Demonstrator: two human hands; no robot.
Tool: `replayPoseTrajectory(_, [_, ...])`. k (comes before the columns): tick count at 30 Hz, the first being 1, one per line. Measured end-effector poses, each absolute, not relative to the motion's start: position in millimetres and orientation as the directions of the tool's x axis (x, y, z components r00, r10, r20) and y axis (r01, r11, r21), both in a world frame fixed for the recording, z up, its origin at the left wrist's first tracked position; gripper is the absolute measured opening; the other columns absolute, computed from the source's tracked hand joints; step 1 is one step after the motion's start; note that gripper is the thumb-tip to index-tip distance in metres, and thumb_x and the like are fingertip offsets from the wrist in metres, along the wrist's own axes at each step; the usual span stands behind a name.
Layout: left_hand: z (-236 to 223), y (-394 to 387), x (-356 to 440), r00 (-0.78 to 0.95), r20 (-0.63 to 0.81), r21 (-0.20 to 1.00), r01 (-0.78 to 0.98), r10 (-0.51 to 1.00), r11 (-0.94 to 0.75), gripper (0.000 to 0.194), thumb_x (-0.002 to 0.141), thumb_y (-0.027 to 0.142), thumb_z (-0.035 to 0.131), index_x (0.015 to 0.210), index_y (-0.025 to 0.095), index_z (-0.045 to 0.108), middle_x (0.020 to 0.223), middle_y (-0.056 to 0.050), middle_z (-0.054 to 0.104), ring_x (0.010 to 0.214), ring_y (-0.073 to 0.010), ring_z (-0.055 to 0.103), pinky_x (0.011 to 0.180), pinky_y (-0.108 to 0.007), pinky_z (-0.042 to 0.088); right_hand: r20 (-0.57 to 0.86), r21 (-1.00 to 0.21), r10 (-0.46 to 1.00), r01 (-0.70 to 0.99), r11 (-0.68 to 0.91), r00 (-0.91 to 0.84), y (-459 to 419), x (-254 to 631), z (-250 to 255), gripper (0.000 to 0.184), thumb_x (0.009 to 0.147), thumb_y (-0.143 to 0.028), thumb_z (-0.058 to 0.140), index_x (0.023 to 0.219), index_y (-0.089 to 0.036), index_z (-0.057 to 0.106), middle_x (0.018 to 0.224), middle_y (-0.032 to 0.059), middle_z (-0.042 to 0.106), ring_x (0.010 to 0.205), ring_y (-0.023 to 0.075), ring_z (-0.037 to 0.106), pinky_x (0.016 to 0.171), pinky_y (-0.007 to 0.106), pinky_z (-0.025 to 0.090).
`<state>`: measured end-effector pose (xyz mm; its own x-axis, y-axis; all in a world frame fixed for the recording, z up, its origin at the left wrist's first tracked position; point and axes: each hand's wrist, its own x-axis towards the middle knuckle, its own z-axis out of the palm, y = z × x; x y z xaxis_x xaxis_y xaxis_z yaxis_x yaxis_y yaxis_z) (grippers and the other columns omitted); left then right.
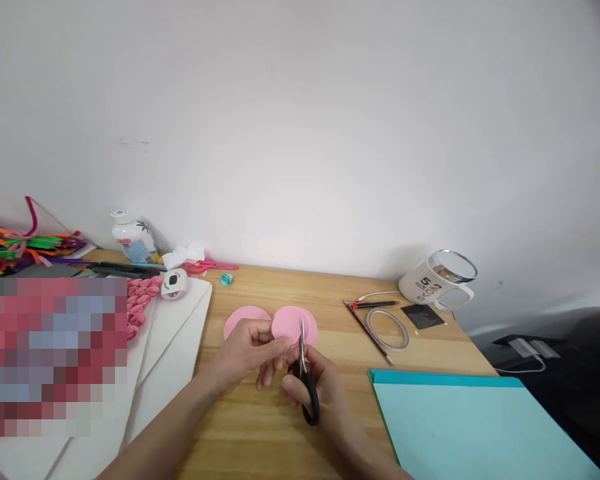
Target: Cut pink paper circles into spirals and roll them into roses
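Right now my left hand (253,353) is closed on a pink paper disc (286,323), pinching its lower edge between thumb and fingers, in front of me above the bench (260,420). Another pink round shows partly from behind it, on the right. My right hand (320,390) is wrapped around the black-handled scissors (304,373), with their blades pointing away from me and lying across the right part of the pink shapes; I can't tell how far apart the blades are. Beyond my left hand, a further pink disc (245,318) is partly hidden by my fingers.

Farther back are a small teal cap (226,279) and the pink scissors (211,267), near a white bottle (134,238). On my right, a coiled cable (406,337) sits beside a dark pencil (369,332), near a black card (423,317) and a white mug (425,283). Closer to me is a light-blue sheet (480,427).
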<state>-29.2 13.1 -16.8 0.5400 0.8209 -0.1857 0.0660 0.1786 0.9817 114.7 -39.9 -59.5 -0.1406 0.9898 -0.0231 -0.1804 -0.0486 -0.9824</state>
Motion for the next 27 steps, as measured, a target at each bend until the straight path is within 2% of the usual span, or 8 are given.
replayPoseTrajectory(5, [-19.7,11.6,-29.6,0.543,-0.187,0.982,0.121,0.818,0.144,0.036,0.078,0.041,0.06,0.055,0.014,0.053,0.044,0.002,0.054,0.032,-0.0072,0.048,0.032,-0.016,0.032,0.039,-0.98,0.99,-0.201,0.011,-0.135,-39.1,114.4,-61.4,0.039,0.064,-0.048,0.073,0.077,-0.02,0.05,0.056,-0.0058,0.044,0.047,0.0087,0.034,0.041,0.02,0.026])
replayPoseTrajectory(10, [-17.5,11.4,-29.4,0.574,-0.189,0.981,0.147,0.797,0.127,0.035,0.079,0.037,0.059,0.053,0.015,0.05,0.043,0.003,0.053,0.032,-0.0068,0.048,0.032,-0.016,0.031,0.113,-0.967,0.99,-0.237,0.091,-0.082,-36.9,114.2,-59.5,0.041,0.062,-0.048,0.076,0.075,-0.019,0.051,0.061,-0.0046,0.044,0.053,0.0096,0.035,0.047,0.02,0.03])
replayPoseTrajectory(18, [-16.3,12.7,-28.5,0.543,-0.183,0.982,0.141,0.82,0.125,0.034,0.077,0.036,0.06,0.052,0.015,0.05,0.042,0.003,0.052,0.031,-0.0067,0.047,0.031,-0.015,0.03,0.124,-0.97,0.985,-0.224,0.095,-0.121,-37.0,117.2,-63.8,0.038,0.066,-0.046,0.074,0.081,-0.019,0.053,0.063,-0.004,0.045,0.055,0.0101,0.038,0.047,0.02,0.031])
replayPoseTrajectory(27, [-16.8,13.2,-30.5,0.516,-0.18,0.983,0.136,0.837,0.127,0.03,0.075,0.038,0.062,0.059,0.013,0.058,0.046,0.003,0.054,0.03,-0.0058,0.046,0.029,-0.015,0.028,0.122,-0.981,0.985,-0.163,0.101,-0.124,-36.4,117.7,-58.9,0.037,0.067,-0.048,0.071,0.077,-0.018,0.052,0.057,-0.0062,0.039,0.049,0.0085,0.031,0.043,0.02,0.025])
